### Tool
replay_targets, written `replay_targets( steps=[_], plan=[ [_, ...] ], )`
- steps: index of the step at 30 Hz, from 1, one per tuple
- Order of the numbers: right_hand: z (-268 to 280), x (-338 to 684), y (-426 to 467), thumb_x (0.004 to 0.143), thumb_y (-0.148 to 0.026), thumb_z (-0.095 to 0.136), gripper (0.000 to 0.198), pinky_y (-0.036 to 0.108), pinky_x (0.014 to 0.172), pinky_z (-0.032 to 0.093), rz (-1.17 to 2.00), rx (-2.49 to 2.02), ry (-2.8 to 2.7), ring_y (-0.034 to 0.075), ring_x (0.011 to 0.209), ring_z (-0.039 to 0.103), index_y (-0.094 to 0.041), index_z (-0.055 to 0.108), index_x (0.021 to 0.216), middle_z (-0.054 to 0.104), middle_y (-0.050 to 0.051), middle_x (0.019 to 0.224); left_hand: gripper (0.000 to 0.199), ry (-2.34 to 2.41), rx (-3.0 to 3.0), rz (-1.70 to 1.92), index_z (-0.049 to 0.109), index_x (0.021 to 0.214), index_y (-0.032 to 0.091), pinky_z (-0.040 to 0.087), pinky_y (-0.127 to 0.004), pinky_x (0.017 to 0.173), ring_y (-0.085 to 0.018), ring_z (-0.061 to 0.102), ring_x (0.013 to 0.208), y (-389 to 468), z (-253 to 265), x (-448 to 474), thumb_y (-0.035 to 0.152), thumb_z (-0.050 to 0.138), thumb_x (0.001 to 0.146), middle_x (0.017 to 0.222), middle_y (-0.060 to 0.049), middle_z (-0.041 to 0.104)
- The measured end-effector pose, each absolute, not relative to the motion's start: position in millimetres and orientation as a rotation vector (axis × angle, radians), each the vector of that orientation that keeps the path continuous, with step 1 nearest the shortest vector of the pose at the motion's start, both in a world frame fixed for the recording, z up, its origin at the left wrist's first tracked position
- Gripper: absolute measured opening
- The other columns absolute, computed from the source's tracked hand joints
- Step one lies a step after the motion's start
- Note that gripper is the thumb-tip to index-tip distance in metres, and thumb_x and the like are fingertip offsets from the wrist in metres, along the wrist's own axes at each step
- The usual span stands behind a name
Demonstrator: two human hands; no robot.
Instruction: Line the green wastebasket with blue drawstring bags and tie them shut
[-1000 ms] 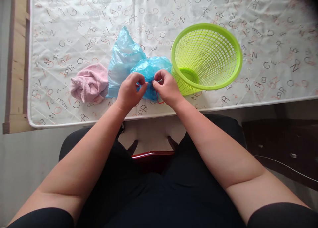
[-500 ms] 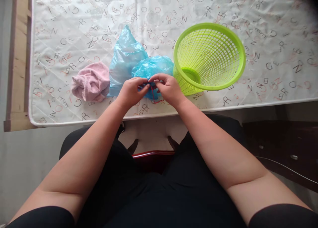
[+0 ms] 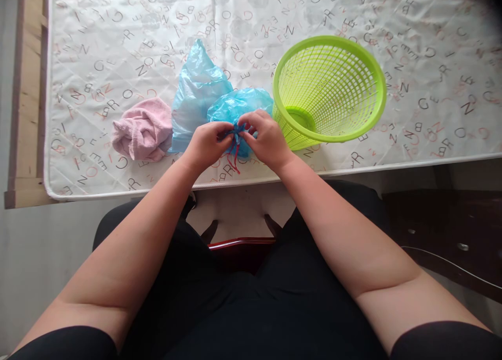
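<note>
Fingers of left hand point(image 3: 206, 147) and right hand point(image 3: 266, 140) pinch crumpled blue plastic bag's point(image 3: 235, 109) gathered neck, red drawstring point(image 3: 234, 161) dangling | lime-green plastic mesh basket point(image 3: 355, 62) at 2 o'clock | bunched pink cloth point(image 3: 143, 130) at 9 o'clock

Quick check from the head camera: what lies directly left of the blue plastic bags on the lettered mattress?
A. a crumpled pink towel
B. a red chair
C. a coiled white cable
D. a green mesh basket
A: the crumpled pink towel lies against the left side of the blue plastic bags; the green mesh basket is on their right.
</note>
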State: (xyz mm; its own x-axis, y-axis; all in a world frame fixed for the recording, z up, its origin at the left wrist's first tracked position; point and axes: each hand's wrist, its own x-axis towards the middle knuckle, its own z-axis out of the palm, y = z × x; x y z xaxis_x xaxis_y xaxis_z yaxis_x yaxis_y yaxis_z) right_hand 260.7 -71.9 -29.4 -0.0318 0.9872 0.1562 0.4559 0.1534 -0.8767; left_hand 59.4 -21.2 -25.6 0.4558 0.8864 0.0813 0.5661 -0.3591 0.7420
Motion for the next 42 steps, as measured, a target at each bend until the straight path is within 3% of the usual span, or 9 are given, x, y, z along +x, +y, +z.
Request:
replay_targets(
  steps=[7, 14, 21, 27, 33, 42],
  plan=[
    [-33, 259, -76, 0.105, -0.028, 0.064, 0.014, 0.039, 0.101, 0.053, 0.657, -1.435, -1.796, 0.024, 0.109, 0.066, -0.025, 0.078, 0.106, 0.071, 0.007, 0.117, 0.018, 1.170, 2.025, 0.592, 0.085, 0.096, 0.020, 0.054, -0.029, 0.075, -0.018, 0.066, 0.075, -22, -24, 58, 0.025, 0.070, 0.087, 0.080, -0.001, 0.077],
    [-42, 260, -76, 0.110, -0.024, 0.052, 0.023, 0.039, 0.095, 0.052, 0.473, -1.514, -1.943, 0.025, 0.105, 0.065, -0.019, 0.075, 0.107, 0.072, 0.011, 0.112, 0.024, 1.184, 1.950, 0.477, 0.086, 0.105, 0.018, 0.058, -0.030, 0.081, -0.020, 0.071, 0.084, -21, -22, 58, 0.027, 0.067, 0.092, 0.094, -0.005, 0.083],
    [-45, 260, -75, 0.111, -0.019, 0.043, 0.029, 0.040, 0.095, 0.052, 0.410, -1.494, -2.117, 0.027, 0.108, 0.063, -0.019, 0.072, 0.108, 0.070, 0.013, 0.114, 0.014, 1.146, 2.060, 0.601, 0.085, 0.098, 0.020, 0.060, -0.029, 0.085, -0.018, 0.072, 0.091, -20, -21, 56, 0.026, 0.073, 0.093, 0.102, -0.007, 0.081],
    [-49, 257, -79, 0.114, -0.021, 0.038, 0.031, 0.039, 0.095, 0.053, 0.384, -1.494, -2.178, 0.026, 0.111, 0.063, -0.019, 0.069, 0.111, 0.069, 0.014, 0.119, 0.020, 1.087, 2.018, 0.407, 0.087, 0.094, 0.021, 0.053, -0.028, 0.072, -0.017, 0.067, 0.077, -15, -18, 47, 0.035, 0.073, 0.091, 0.082, -0.002, 0.079],
    [-53, 253, -82, 0.117, -0.028, 0.035, 0.034, 0.036, 0.089, 0.053, 0.365, -1.476, -2.192, 0.024, 0.106, 0.061, -0.019, 0.066, 0.111, 0.069, 0.013, 0.115, 0.020, 1.094, 2.243, 0.232, 0.074, 0.072, 0.020, 0.042, -0.028, 0.065, -0.015, 0.054, 0.065, -17, -15, 46, 0.030, 0.068, 0.089, 0.063, 0.001, 0.062],
    [-36, 247, -83, 0.113, -0.018, 0.036, 0.030, 0.038, 0.084, 0.049, 0.412, -1.731, -2.361, 0.028, 0.106, 0.063, -0.014, 0.066, 0.117, 0.070, 0.018, 0.121, 0.013, 1.140, 2.464, 0.062, 0.070, 0.085, 0.019, 0.044, -0.031, 0.068, -0.020, 0.063, 0.070, -25, -22, 54, 0.024, 0.066, 0.096, 0.074, -0.005, 0.068]
  ],
)
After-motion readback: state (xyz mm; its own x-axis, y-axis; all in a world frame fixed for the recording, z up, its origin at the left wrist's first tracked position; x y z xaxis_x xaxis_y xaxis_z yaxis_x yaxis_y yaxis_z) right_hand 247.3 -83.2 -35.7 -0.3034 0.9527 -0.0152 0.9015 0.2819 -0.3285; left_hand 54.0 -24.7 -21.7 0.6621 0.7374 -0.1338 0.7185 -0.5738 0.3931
